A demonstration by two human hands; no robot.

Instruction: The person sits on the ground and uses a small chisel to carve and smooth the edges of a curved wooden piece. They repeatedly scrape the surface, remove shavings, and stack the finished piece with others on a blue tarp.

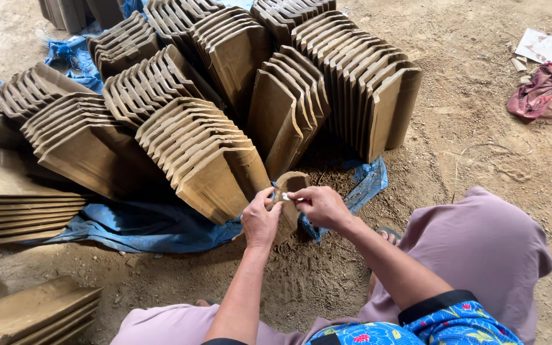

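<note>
Holding one clay tile (289, 191) upright on dirt, I kept left hand (260, 220) curled round its edge. Right hand (319, 206) pinched small white scraper (287, 197) at tile top. Many tiles (206, 153) stood stacked beyond fingertips; this one looked part trimmed.

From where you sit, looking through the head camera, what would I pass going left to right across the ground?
Flat stack of clay tiles → blue tarp → left hand → single tile being held → right hand → tall leaning row of tiles → crumpled reddish cloth.
</note>
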